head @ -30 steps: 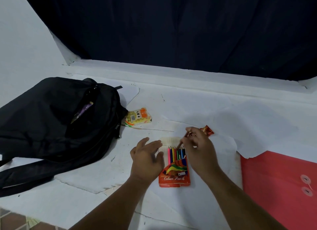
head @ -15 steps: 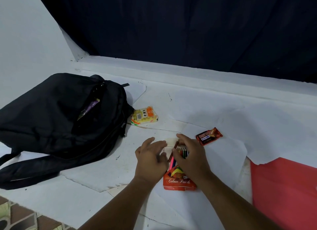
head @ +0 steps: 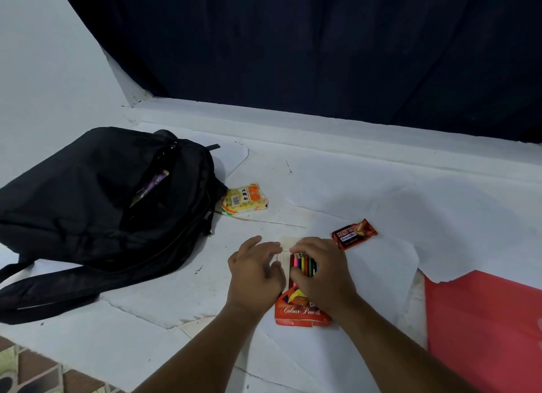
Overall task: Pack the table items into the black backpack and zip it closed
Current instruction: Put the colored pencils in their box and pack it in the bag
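The colour pencil box point(head: 302, 312) lies flat on the white bench point(head: 381, 193), near its front edge. The right hand point(head: 321, 272) has its fingers clamped on the pencils; the left hand point(head: 255, 271) touches the box side, fingers straight and together. The open black backpack point(head: 96, 205) lies at 10 o'clock, the chocolate bar point(head: 354, 233) at 1 o'clock.

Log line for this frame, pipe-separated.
phase: tidying pencils | left hand: on colour pencil box | right hand: over pencils | black backpack: unzipped | chocolate bar, yellow packet: unpacked
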The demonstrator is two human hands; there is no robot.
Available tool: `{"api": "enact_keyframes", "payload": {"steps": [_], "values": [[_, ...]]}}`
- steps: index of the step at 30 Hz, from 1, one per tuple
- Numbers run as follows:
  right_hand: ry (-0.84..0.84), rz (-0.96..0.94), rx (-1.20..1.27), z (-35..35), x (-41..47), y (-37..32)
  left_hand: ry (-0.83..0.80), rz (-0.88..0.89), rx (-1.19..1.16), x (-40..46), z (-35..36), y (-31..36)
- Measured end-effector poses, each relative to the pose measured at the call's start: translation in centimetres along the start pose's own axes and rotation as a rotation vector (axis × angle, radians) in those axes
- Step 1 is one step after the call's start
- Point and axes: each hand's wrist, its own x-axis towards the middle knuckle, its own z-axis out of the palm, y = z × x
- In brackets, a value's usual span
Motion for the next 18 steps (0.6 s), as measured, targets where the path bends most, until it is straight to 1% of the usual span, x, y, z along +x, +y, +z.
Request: {"api": "enact_keyframes", "payload": {"steps": [12, 18], "values": [[-0.057, -0.06, -0.032, -0.13, 0.19, 0.19, 0.013, -0.005, -0.015, -0.15, -0.15, 0.32], [-0.092, -0.051, -0.004, -0.41, 0.53, -0.08, 0.006, -0.015, 0.034, 0.02, 0.1, 0.12]]}}
